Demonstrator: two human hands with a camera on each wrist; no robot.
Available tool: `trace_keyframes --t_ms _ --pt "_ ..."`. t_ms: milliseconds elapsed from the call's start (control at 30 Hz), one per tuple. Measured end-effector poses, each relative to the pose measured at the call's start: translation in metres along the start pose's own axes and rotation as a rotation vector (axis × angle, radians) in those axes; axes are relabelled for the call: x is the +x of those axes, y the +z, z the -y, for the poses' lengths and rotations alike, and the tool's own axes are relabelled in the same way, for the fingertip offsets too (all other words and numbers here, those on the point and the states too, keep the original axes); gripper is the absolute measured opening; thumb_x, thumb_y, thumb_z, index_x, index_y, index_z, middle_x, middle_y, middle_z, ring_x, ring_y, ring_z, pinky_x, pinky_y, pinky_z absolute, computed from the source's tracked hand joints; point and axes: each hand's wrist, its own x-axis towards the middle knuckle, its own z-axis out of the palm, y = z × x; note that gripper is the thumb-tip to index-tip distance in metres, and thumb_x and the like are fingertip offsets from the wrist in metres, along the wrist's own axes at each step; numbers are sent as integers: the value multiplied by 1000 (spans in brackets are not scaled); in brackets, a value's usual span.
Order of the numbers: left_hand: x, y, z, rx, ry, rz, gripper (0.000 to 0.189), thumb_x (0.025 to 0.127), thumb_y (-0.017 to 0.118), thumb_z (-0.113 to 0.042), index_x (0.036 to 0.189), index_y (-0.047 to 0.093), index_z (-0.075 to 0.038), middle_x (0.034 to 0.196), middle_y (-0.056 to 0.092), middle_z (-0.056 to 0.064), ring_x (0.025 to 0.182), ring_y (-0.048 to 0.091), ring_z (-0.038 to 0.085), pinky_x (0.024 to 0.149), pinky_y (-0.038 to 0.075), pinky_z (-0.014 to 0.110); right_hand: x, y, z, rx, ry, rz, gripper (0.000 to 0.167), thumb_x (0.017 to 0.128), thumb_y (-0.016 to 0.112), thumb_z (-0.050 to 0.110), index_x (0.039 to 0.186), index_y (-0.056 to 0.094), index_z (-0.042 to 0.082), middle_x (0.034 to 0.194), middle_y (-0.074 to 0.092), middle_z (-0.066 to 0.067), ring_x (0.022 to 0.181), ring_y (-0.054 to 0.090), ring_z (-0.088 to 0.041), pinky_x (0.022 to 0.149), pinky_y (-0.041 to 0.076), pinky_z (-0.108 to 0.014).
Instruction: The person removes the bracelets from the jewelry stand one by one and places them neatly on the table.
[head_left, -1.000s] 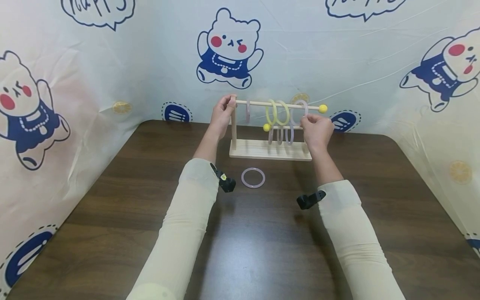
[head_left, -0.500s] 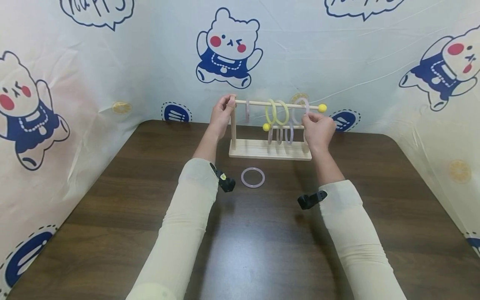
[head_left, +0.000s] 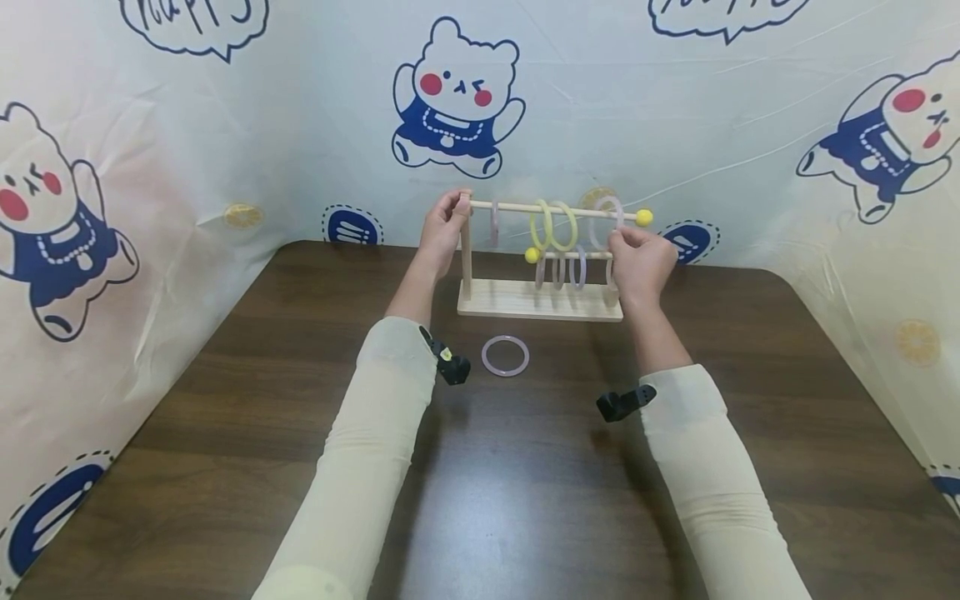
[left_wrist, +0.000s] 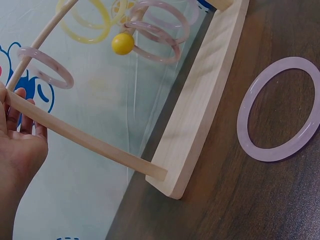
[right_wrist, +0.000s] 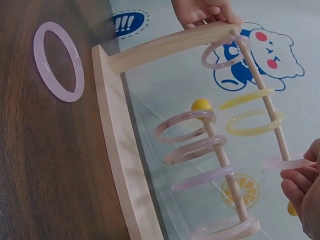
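Note:
My left hand point(head_left: 444, 227) grips the top of the left post of a wooden bangle stand point(head_left: 540, 309). My right hand point(head_left: 643, 262) pinches a pale pink-lilac bangle point(right_wrist: 275, 163) between thumb and fingers; it encircles the upper rod close to the yellow end ball point(head_left: 644, 217). Farther left on that rod hang two yellow bangles point(right_wrist: 247, 98) and a pinkish bangle point(left_wrist: 67, 80). Several pink and lilac bangles point(right_wrist: 202, 180) hang on the lower rod, which ends in another yellow ball point(right_wrist: 202, 104). A lilac bangle point(left_wrist: 244, 120) lies flat on the table before the stand.
The dark brown wooden table point(head_left: 495, 483) runs back to a pale curtain point(head_left: 600, 100) printed with bears. Small black cameras sit on both wrists, the left camera point(head_left: 453, 368) close to the loose bangle.
My right hand has slid slightly right along the upper rod, taking the pinched bangle toward the yellow ball. My left hand stays on the post.

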Motion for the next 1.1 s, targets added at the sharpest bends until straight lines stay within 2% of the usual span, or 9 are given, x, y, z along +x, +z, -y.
trace_keyframes --t_ms 600,1100 --pt "1 0 1 4 -13 8 43 93 49 -35 129 49 -11 119 52 5 112 47 16 99 33 28 -1 -5 -4 29 -54 -84 17 80 64 10 92 73 3 88 69 -13 79 64 -15 66 46 -20" --pt "2 -1 3 3 -6 9 43 93 49 -35 129 50 -12 119 52 5 112 47 16 98 34 28 -2 -9 -11 24 -34 -134 18 80 63 13 93 74 5 90 69 -10 82 64 -13 68 46 -21"
